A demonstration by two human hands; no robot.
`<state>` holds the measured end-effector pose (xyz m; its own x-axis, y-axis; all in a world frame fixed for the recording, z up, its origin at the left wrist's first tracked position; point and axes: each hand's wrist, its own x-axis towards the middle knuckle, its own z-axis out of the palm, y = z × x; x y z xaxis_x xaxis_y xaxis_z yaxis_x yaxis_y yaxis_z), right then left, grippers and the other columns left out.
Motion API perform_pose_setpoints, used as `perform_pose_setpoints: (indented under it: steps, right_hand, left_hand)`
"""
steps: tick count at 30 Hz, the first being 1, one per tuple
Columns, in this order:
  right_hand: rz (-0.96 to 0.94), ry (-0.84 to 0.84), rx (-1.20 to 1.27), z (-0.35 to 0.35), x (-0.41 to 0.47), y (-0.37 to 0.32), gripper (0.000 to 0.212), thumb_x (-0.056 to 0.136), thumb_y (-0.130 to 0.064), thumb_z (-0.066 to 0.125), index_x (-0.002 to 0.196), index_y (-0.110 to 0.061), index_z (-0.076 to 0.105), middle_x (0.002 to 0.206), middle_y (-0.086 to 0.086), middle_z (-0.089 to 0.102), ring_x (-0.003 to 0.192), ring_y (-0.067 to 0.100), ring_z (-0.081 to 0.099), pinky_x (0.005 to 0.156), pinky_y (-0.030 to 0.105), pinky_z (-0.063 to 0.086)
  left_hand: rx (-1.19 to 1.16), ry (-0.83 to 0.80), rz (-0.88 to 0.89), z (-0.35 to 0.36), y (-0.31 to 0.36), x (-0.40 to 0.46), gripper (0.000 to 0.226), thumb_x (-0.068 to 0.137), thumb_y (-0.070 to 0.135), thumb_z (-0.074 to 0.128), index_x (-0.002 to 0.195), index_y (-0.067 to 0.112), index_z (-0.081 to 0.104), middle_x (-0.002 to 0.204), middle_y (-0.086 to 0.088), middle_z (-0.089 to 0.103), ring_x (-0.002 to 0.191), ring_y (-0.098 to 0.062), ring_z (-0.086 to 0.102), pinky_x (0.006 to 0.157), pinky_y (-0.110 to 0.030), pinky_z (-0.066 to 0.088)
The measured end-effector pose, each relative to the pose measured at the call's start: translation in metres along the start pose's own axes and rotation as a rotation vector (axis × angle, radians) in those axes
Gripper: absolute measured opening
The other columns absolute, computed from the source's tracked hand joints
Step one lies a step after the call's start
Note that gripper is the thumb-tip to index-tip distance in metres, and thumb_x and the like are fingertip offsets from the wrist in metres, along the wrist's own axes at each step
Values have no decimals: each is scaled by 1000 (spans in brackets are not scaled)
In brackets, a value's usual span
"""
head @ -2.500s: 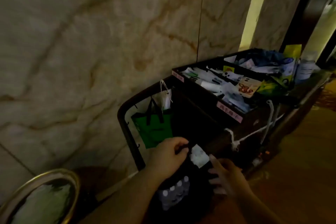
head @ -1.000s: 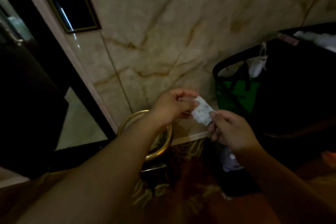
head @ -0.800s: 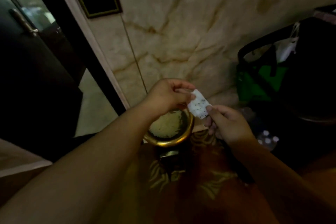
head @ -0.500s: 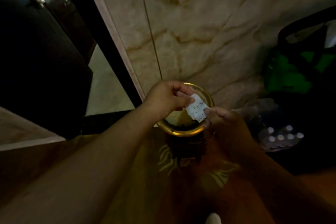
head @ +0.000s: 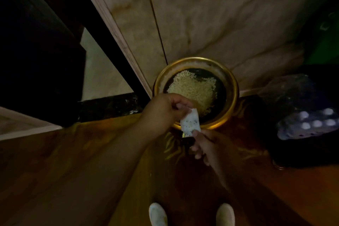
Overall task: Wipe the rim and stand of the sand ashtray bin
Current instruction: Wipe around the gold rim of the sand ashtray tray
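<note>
The sand ashtray bin [head: 233, 86] stands against the marble wall, seen from above: a round gold rim around a dark bowl with a patch of pale sand [head: 192, 88]. Its stand is hidden under the bowl and my hands. A small white speckled wipe [head: 189, 124] is stretched over the near edge of the rim. My left hand [head: 165, 110] pinches its upper end, and my right hand [head: 203, 143] pinches its lower end from below.
A marble wall [head: 211, 14] runs behind the bin, with a dark door frame [head: 102, 42] to the left. A pack of water bottles [head: 310, 124] in plastic lies on the floor to the right, beside a dark cart. My two shoes [head: 190, 214] stand on patterned carpet.
My view has swung from the cart down to the ashtray bin. Both hands carried the white wipe over and lowered it to the near rim of the bin.
</note>
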<state>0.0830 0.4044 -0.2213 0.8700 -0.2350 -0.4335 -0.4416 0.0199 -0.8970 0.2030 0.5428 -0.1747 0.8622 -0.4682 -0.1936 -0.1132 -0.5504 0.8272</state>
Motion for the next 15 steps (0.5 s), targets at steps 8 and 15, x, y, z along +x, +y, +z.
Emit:
perform_pose_setpoints:
  steps: [8, 15]
  right_hand:
    - [129, 18, 132, 47, 37, 58, 30, 97, -40, 61, 71, -30, 73, 58, -8, 71, 47, -3, 62, 41, 9, 45]
    - [182, 71, 148, 74, 52, 84, 36, 91, -54, 58, 65, -38, 76, 60, -9, 73, 48, 3, 66, 43, 12, 43]
  left_hand:
    - [103, -70, 69, 3, -78, 36, 16, 88, 20, 76, 100, 31, 78, 88, 22, 72, 85, 10, 67, 70, -10, 52]
    - [270, -153, 146, 11, -113, 50, 16, 90, 21, 74, 104, 27, 76, 92, 22, 68, 86, 6, 65, 76, -15, 54]
